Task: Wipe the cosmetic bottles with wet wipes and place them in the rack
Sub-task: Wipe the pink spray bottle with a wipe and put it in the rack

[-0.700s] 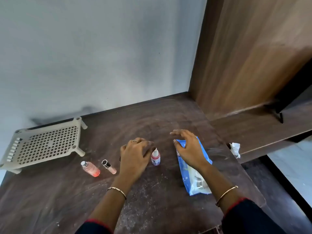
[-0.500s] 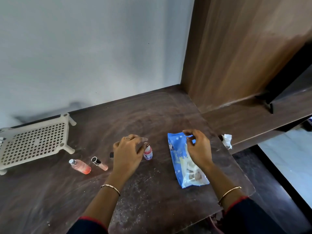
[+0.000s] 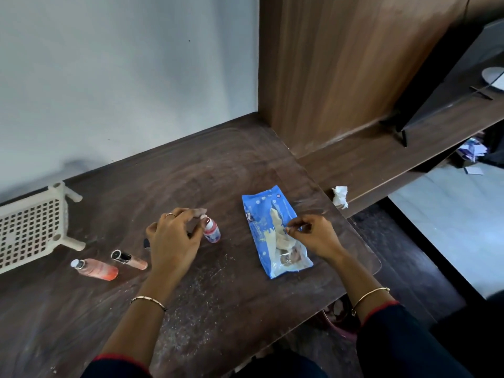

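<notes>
Left hand point(image 3: 174, 241) curled over bottle point(image 3: 212, 232) cap, likely steadying it; actual grip cannot tell. Right hand point(image 3: 316, 236) pinches pack point(image 3: 257, 211) flap, judged opening for wipe.

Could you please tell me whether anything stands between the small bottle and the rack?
Only the left hand, pinching the cap of the small bottle, and a dark thing beside it. The pink bottle and tube lie nearer the person, off the straight path to the rack.
</notes>
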The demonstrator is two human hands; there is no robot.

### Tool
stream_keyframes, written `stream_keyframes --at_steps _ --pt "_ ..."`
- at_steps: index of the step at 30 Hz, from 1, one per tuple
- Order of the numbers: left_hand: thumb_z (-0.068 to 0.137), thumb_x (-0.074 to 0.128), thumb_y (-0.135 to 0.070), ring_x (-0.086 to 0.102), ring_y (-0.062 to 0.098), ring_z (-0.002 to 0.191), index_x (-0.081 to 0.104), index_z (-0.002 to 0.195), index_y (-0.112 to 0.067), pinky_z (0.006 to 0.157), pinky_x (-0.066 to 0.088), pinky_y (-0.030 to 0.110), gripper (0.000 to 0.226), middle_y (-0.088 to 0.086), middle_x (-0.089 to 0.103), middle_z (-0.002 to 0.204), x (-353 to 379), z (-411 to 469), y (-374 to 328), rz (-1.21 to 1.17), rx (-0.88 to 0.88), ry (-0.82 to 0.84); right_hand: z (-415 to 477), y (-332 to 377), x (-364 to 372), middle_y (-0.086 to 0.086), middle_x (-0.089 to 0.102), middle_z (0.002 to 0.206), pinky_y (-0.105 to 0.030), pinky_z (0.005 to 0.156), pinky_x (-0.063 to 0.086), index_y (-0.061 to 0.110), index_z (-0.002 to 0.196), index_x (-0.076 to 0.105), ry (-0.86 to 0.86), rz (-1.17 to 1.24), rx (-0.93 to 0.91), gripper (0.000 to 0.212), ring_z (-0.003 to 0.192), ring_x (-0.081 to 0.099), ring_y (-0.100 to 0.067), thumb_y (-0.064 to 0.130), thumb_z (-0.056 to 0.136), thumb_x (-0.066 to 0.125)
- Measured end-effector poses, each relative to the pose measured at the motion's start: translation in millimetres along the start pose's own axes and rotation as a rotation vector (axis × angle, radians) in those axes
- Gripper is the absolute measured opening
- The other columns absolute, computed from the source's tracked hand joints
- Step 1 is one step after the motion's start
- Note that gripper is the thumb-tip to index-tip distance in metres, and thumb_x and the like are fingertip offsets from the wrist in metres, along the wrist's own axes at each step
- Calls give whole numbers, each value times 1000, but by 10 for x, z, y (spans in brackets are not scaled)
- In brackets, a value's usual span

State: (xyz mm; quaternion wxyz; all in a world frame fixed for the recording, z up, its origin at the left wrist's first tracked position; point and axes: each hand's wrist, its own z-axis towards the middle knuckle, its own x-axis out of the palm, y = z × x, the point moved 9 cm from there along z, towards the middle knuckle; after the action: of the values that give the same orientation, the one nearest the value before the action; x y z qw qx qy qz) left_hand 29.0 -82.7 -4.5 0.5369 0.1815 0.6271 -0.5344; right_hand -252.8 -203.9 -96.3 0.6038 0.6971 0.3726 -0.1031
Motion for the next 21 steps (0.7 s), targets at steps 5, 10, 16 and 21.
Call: stream_keyframes --at_steps 5,10,16,21 --pt "88 63 -29 56 15 101 68 103 -35 87 23 32 17 -16 65 106 3 -30 -31 0 -5 -4 -74 11 166 13 65 93 -18 63 42 25 90 73 37 -74 -19 21 76 57 -3 36 73 80" --pt "87 64 -26 57 12 101 67 105 -33 89 22 32 20 -17 65 107 7 -52 -42 -13 -5 -9 -114 44 186 11 65 94 -14 59 40 27 82 67 -3 -78 -3 7 76 57 -3 24 82 73" --pt "86 64 -24 56 13 104 66 106 -32 90 22 32 21 -16 64 109 -2 -66 -33 -22 -17 -13 -131 20 127 9 67 88 -22 70 48 23 87 63 -19 51 -20 8 83 63 -8 18 85 69" --pt "86 63 -24 56 12 106 66 107 -32 91 23 33 22 -16 64 109 -39 -77 -47 -43 -19 -22 -145 -6 72 4 69 91 -30 82 52 21 90 63 1 227 10 13 87 66 -11 8 86 67"
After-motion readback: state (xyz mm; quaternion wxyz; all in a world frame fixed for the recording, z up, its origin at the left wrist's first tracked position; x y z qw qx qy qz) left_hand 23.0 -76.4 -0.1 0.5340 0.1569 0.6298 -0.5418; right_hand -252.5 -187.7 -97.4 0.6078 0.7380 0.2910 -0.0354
